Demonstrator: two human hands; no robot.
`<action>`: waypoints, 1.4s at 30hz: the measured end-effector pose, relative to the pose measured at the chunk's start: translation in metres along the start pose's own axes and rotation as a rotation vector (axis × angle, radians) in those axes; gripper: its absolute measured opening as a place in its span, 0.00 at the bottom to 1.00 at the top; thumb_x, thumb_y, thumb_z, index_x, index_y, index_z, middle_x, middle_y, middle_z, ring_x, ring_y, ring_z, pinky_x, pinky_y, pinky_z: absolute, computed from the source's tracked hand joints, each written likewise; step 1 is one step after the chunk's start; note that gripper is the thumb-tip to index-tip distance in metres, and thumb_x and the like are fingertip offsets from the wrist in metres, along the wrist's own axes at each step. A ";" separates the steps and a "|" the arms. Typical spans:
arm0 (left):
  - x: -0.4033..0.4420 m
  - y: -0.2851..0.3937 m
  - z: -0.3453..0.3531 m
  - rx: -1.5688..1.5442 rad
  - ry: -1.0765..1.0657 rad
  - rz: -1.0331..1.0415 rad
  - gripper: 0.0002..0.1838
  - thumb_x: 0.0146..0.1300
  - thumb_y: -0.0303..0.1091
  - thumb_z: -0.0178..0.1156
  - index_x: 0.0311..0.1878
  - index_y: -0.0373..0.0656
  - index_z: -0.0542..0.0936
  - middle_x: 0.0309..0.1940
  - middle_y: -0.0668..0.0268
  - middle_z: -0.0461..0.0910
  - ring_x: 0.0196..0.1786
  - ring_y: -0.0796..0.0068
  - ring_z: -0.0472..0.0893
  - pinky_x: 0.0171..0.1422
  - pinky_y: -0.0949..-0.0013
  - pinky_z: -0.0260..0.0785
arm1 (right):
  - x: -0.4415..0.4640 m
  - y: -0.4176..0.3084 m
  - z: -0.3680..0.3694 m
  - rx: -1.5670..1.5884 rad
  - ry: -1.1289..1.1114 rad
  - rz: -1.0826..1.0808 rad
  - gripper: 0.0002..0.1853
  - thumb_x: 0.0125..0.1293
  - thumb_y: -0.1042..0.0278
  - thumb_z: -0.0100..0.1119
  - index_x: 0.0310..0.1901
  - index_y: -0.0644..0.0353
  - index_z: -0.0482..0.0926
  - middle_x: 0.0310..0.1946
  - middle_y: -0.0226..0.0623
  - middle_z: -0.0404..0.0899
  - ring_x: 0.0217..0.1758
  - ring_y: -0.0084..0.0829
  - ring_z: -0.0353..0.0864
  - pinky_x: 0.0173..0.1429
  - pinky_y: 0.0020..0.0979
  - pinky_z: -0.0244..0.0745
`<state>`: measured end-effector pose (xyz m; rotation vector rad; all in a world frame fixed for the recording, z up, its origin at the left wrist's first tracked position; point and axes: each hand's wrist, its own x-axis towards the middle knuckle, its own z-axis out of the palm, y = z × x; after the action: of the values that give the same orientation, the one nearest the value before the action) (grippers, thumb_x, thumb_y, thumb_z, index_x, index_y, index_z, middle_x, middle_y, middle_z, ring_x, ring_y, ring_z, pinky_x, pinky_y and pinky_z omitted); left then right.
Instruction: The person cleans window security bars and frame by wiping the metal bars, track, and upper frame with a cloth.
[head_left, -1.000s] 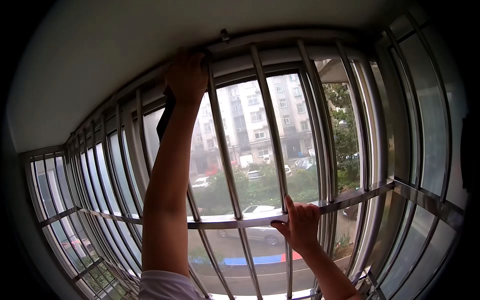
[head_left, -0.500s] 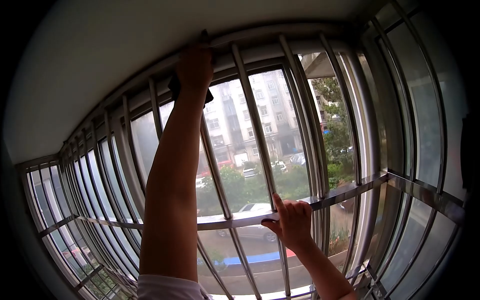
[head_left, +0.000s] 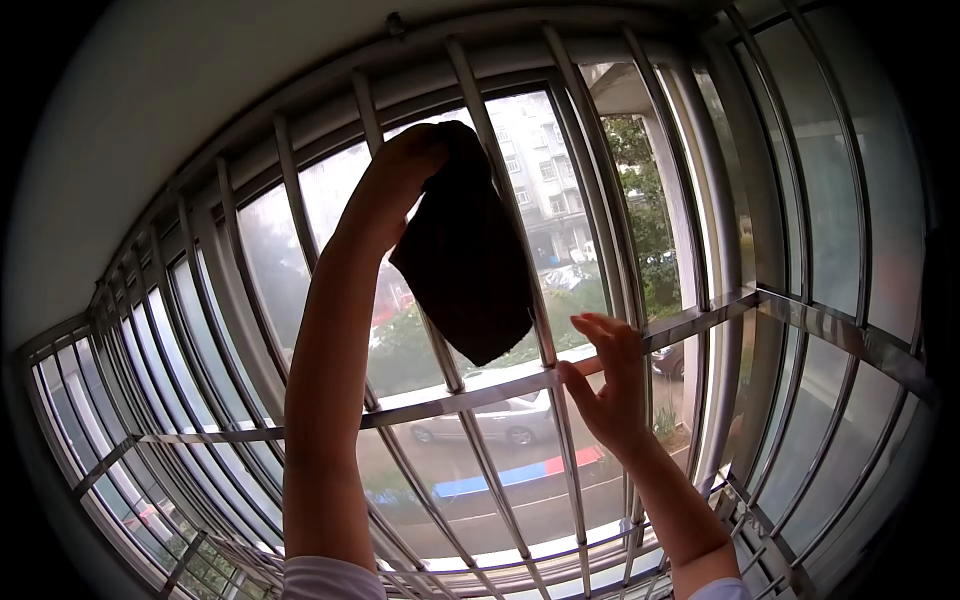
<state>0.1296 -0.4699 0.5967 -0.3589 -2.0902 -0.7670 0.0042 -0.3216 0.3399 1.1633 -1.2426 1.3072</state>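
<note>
A dark cloth [head_left: 470, 260] hangs from my left hand [head_left: 410, 160], which is raised high and closed on the cloth's upper end. The cloth dangles in front of the upright metal bars [head_left: 518, 215], its lower corner above the flat horizontal rail [head_left: 440, 405]. Lower and to the right, my right hand [head_left: 612, 385] is at the rail with thumb and fingers apart. It holds nothing; whether it touches the rail is hard to tell.
The metal window grille curves around me, with side panels [head_left: 840, 330] at the right and more bars at the left. Overhead is the ceiling [head_left: 200, 120], with a small dark fitting [head_left: 396, 22]. Outside the glass are a parked car [head_left: 490, 420], greenery and a building.
My left hand has come down from the top rail and the cloth now hangs open from it. The right hand's pointing finger has left the bar, and its fingers have spread.
</note>
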 end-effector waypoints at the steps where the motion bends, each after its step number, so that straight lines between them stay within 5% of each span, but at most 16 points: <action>1: -0.004 -0.001 0.006 -0.019 -0.045 -0.019 0.16 0.66 0.31 0.54 0.56 0.38 0.75 0.46 0.62 0.80 0.48 0.74 0.79 0.56 0.68 0.71 | 0.006 -0.002 -0.007 0.016 0.023 0.039 0.27 0.61 0.55 0.62 0.60 0.57 0.71 0.53 0.42 0.72 0.57 0.41 0.69 0.59 0.40 0.64; 6: -0.020 -0.007 0.052 -0.230 -0.131 -0.157 0.15 0.69 0.26 0.49 0.58 0.37 0.72 0.46 0.60 0.80 0.46 0.69 0.82 0.50 0.65 0.79 | 0.025 0.005 -0.030 0.269 -0.070 0.333 0.39 0.56 0.55 0.68 0.67 0.56 0.62 0.52 0.40 0.73 0.46 0.29 0.75 0.45 0.33 0.73; 9: -0.023 -0.012 0.066 -0.353 -0.182 -0.130 0.16 0.68 0.26 0.49 0.58 0.37 0.71 0.46 0.59 0.80 0.46 0.68 0.82 0.49 0.64 0.79 | 0.009 0.031 -0.030 0.547 -0.213 0.496 0.25 0.58 0.68 0.65 0.58 0.61 0.73 0.41 0.38 0.81 0.39 0.25 0.80 0.40 0.29 0.76; 11: -0.023 -0.015 0.072 -0.413 -0.194 -0.116 0.16 0.68 0.26 0.49 0.59 0.37 0.71 0.46 0.59 0.80 0.45 0.67 0.82 0.48 0.64 0.79 | 0.007 0.023 -0.045 0.414 -0.263 0.537 0.18 0.61 0.73 0.59 0.54 0.65 0.75 0.40 0.37 0.83 0.42 0.24 0.81 0.47 0.28 0.76; 14: -0.023 -0.022 0.078 -0.412 -0.201 -0.157 0.16 0.67 0.26 0.50 0.57 0.36 0.72 0.45 0.58 0.80 0.44 0.69 0.82 0.46 0.65 0.80 | -0.006 0.031 -0.053 1.164 0.063 0.770 0.18 0.65 0.77 0.54 0.56 0.66 0.72 0.46 0.37 0.80 0.47 0.24 0.80 0.49 0.27 0.76; 15: -0.023 -0.024 0.081 -0.417 -0.200 -0.153 0.16 0.67 0.26 0.50 0.57 0.36 0.72 0.45 0.58 0.80 0.44 0.69 0.82 0.46 0.65 0.80 | -0.014 0.048 -0.061 1.178 0.124 0.799 0.19 0.67 0.72 0.54 0.58 0.65 0.70 0.49 0.38 0.79 0.48 0.26 0.81 0.54 0.26 0.76; 19: -0.029 -0.030 0.091 -0.062 -0.289 -0.071 0.18 0.66 0.34 0.58 0.57 0.38 0.73 0.44 0.58 0.79 0.46 0.72 0.81 0.42 0.72 0.77 | 0.014 0.018 -0.070 1.351 0.282 0.805 0.25 0.72 0.56 0.47 0.64 0.64 0.65 0.57 0.42 0.75 0.58 0.35 0.76 0.64 0.35 0.70; 22: -0.039 -0.032 0.085 0.381 0.026 0.299 0.29 0.56 0.49 0.68 0.58 0.46 0.76 0.46 0.60 0.79 0.49 0.67 0.79 0.52 0.64 0.73 | 0.035 0.005 -0.071 1.374 0.359 0.791 0.25 0.73 0.56 0.46 0.64 0.63 0.65 0.58 0.42 0.73 0.59 0.35 0.75 0.65 0.36 0.69; 25: -0.046 -0.036 0.051 0.991 0.631 0.503 0.32 0.50 0.45 0.71 0.58 0.49 0.75 0.51 0.60 0.72 0.57 0.62 0.70 0.57 0.58 0.69 | 0.054 0.003 -0.069 1.300 0.442 0.710 0.24 0.73 0.56 0.47 0.63 0.62 0.66 0.57 0.41 0.74 0.59 0.34 0.75 0.64 0.37 0.69; 27: -0.046 -0.047 0.034 1.100 0.927 0.431 0.34 0.49 0.42 0.71 0.61 0.50 0.71 0.54 0.59 0.68 0.60 0.60 0.65 0.58 0.55 0.65 | 0.076 0.002 -0.068 1.177 0.432 0.710 0.24 0.72 0.55 0.49 0.63 0.60 0.67 0.58 0.39 0.74 0.61 0.34 0.72 0.68 0.36 0.64; 29: -0.041 -0.070 0.022 1.068 0.969 0.351 0.38 0.51 0.41 0.71 0.64 0.45 0.66 0.51 0.56 0.69 0.56 0.61 0.69 0.56 0.57 0.66 | 0.099 0.019 -0.059 1.062 0.400 0.542 0.24 0.70 0.54 0.52 0.61 0.61 0.68 0.54 0.36 0.75 0.56 0.31 0.73 0.64 0.34 0.65; 31: -0.039 -0.095 0.017 0.613 0.780 0.164 0.34 0.57 0.43 0.67 0.64 0.41 0.65 0.37 0.61 0.76 0.37 0.68 0.77 0.42 0.64 0.72 | 0.128 0.017 -0.052 0.872 0.376 0.407 0.24 0.70 0.54 0.52 0.61 0.62 0.68 0.53 0.36 0.74 0.55 0.30 0.73 0.62 0.32 0.65; 33: -0.050 -0.077 0.019 -0.211 0.433 -0.168 0.27 0.64 0.44 0.62 0.61 0.40 0.68 0.21 0.71 0.72 0.19 0.80 0.71 0.26 0.75 0.68 | 0.162 0.031 -0.045 0.532 0.379 0.356 0.26 0.69 0.54 0.52 0.62 0.63 0.67 0.53 0.39 0.74 0.56 0.31 0.72 0.61 0.31 0.64; 34: -0.051 -0.087 0.011 -0.342 0.311 -0.085 0.20 0.67 0.45 0.59 0.54 0.42 0.72 0.16 0.77 0.66 0.15 0.87 0.66 0.19 0.80 0.60 | 0.179 0.025 -0.042 0.265 0.389 0.279 0.26 0.68 0.55 0.50 0.60 0.65 0.66 0.51 0.48 0.72 0.54 0.40 0.73 0.60 0.40 0.65; 37: -0.051 -0.085 0.016 -0.373 0.372 -0.090 0.13 0.66 0.45 0.61 0.37 0.47 0.71 0.15 0.78 0.63 0.14 0.89 0.63 0.17 0.80 0.56 | 0.228 0.047 -0.018 -0.098 0.461 -0.073 0.29 0.67 0.55 0.51 0.63 0.68 0.65 0.65 0.58 0.59 0.68 0.55 0.58 0.72 0.46 0.53; 42: -0.052 -0.086 0.019 -0.378 0.405 -0.062 0.13 0.66 0.44 0.61 0.35 0.48 0.69 0.14 0.78 0.62 0.13 0.89 0.62 0.16 0.80 0.55 | 0.313 0.046 0.011 -0.339 0.327 -0.296 0.28 0.64 0.57 0.55 0.60 0.66 0.68 0.62 0.57 0.63 0.67 0.54 0.61 0.69 0.47 0.59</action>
<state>0.1048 -0.5224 0.5131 -0.3119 -1.5810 -1.1714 -0.0700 -0.3255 0.6481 0.8152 -0.9626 0.9729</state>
